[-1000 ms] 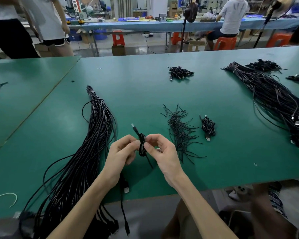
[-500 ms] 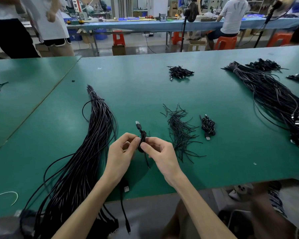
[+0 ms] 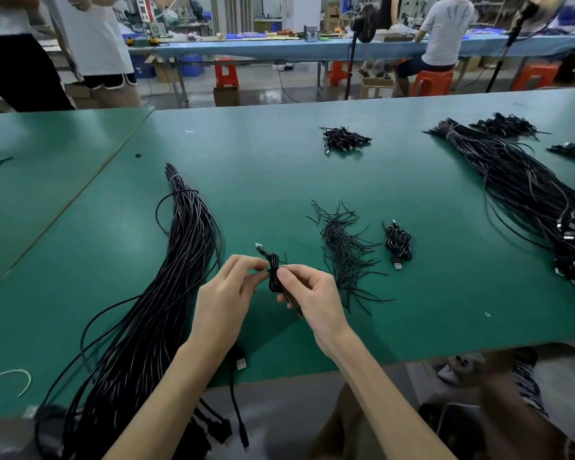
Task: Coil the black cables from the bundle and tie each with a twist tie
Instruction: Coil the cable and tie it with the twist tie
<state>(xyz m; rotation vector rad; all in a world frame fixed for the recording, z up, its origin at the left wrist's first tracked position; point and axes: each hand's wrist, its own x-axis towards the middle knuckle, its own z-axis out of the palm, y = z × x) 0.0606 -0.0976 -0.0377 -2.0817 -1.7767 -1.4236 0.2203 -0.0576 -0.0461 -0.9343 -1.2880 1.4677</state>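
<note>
Shows a coiled cable (image 3: pixel 273 277) raised just above the green table (image 3: pixel 279 167), near its front edge, between the long bundle (image 3: pixel 180 260) on the left and the loose pile of twist ties (image 3: pixel 346 254) on the right.

Pinched at its waist from both sides: by the fingertips of the left hand (image 3: pixel 224 293), and by the thumb and forefinger of the right hand (image 3: pixel 312 297), with the other right fingers curled below. Bound at that waist by a thin twist tie (image 3: pixel 267 269); cannot tell how far wound, being too fine to follow. Leaves one plug end pointing up and to the far left, free of the fingers.

Judged as mid-tying. Likely to spring open if either pinch slackens before the tie is wound tight, since the loops look stiff. Liable to loosen later if the tie sits off the waist or takes too few turns. Risks dragging a loose plug (image 3: pixel 241 361), lying at the near edge under the left forearm, should that arm sweep sideways.

Also on the table: a finished coil (image 3: pixel 398 244) just right of the tie pile; a heap of coils (image 3: pixel 344 139) farther off; a second bundle (image 3: pixel 528 194) at far right. Places only the tie pile between the hands and the finished coil.
</note>
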